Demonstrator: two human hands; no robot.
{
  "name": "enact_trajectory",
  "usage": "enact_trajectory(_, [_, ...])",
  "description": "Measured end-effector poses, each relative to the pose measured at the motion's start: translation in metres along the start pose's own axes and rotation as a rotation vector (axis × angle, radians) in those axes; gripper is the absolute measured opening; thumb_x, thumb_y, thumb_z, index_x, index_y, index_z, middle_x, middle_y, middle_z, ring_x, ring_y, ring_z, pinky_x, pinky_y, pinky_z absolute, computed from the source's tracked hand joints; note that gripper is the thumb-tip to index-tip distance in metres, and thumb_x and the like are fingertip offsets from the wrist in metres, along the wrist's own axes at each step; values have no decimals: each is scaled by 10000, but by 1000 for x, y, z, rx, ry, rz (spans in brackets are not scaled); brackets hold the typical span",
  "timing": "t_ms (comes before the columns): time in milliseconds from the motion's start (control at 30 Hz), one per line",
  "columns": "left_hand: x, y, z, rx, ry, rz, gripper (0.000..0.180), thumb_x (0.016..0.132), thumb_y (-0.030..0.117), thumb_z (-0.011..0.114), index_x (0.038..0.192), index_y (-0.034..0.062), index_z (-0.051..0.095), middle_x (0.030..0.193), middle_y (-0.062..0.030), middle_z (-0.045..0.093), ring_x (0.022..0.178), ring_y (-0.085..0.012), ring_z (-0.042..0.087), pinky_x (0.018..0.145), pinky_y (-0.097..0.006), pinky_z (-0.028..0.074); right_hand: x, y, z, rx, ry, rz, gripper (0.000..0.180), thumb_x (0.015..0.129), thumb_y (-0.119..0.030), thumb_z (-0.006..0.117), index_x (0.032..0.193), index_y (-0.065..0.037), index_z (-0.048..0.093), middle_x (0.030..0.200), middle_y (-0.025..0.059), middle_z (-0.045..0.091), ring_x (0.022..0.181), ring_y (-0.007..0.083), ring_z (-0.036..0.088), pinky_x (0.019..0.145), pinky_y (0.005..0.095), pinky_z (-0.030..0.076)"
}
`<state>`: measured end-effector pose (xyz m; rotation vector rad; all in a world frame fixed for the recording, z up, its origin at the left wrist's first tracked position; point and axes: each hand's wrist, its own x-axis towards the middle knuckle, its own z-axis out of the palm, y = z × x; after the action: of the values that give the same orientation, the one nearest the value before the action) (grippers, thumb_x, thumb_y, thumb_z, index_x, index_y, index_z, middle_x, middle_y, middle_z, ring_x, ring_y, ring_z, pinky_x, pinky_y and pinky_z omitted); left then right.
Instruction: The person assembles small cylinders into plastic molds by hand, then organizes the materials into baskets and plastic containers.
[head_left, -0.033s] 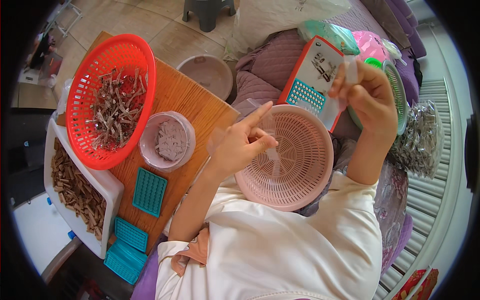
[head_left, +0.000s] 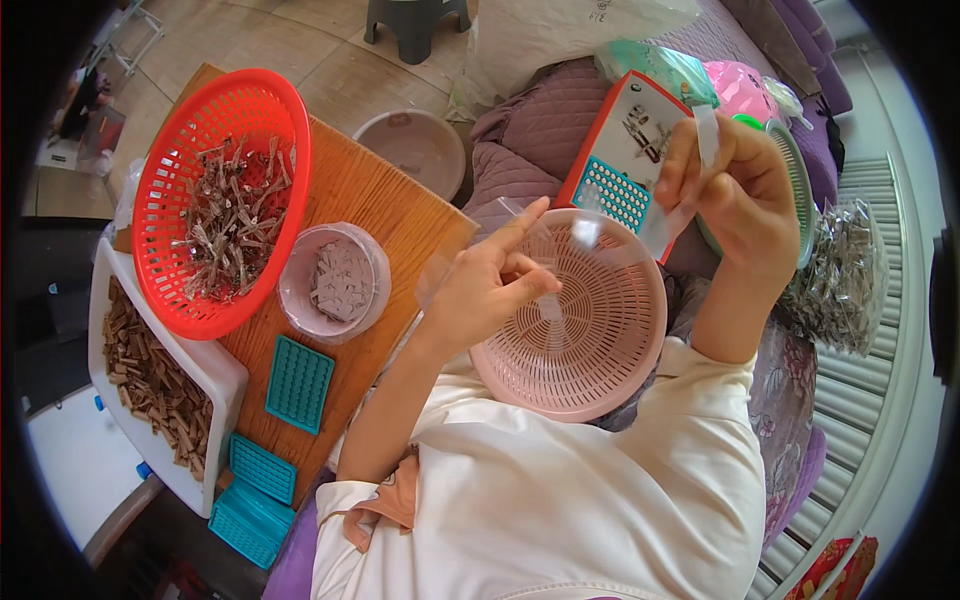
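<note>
Over a pale pink basket (head_left: 630, 370) on my lap, my left hand (head_left: 485, 280) has its index finger stretched out and its other fingers curled in. Clear plastic film (head_left: 540, 255) lies against these fingers, its edges hard to make out. My right hand (head_left: 740, 190) is raised higher, to the right of the basket, its fingers closed on a narrow translucent strip (head_left: 707, 137). One end of the strip rises above the fingers. More see-through film (head_left: 655, 232) hangs beside the right hand, over the basket's far rim.
Left, a wooden table (head_left: 345, 180) bears a red basket (head_left: 150, 240) of wrapped brown pieces, a pale tub (head_left: 300, 310) of white slips and a teal tray (head_left: 300, 385). A white bin (head_left: 230, 400) holds brown sticks. An open red-edged box (head_left: 590, 150) and a bag (head_left: 845, 280) stand right.
My right hand has shifted slightly right and down, and more of its translucent strip shows. Film now catches the light above the basket. My left hand has barely moved.
</note>
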<state>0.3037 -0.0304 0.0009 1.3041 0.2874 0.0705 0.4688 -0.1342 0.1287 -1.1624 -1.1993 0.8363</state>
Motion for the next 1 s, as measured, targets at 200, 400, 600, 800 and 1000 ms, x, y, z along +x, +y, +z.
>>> enact_trajectory(200, [4,19,13,32,-9,-58,355,759,72,556,1106,30,491,673,-25,592,605,-29,486,565,-188,404,38,-5,34,54,-214,6,245,800,-194,535,660,-3,472,739,143,547,630,158,556,543,248,436])
enact_trajectory(400, [-9,-11,-1,-200,51,103,106,787,58,528,870,-2,556,756,-66,586,636,-90,545,567,-175,435,41,65,18,-243,-177,355,180,794,-156,548,725,8,520,780,66,576,714,112,532,638,231,415])
enact_trajectory(600, [-27,-14,-25,-558,78,15,179,809,193,554,852,19,558,698,-33,576,507,-13,455,428,-131,322,-10,113,50,-343,-441,551,182,794,-185,520,766,-5,514,666,46,530,595,118,507,547,260,413])
enact_trajectory(800, [-27,-18,-26,-614,336,30,194,805,206,559,832,14,557,687,-24,574,464,-15,432,406,-127,311,-35,121,69,813,-178,924,279,859,-235,452,1053,-60,355,983,158,549,782,165,568,638,247,455])
enact_trajectory(1000, [-17,-40,-21,-160,446,186,172,815,197,542,809,27,570,640,9,534,451,-10,385,371,-139,264,-37,125,73,952,-138,890,239,794,-73,536,981,-60,389,900,131,573,718,127,562,559,190,434])
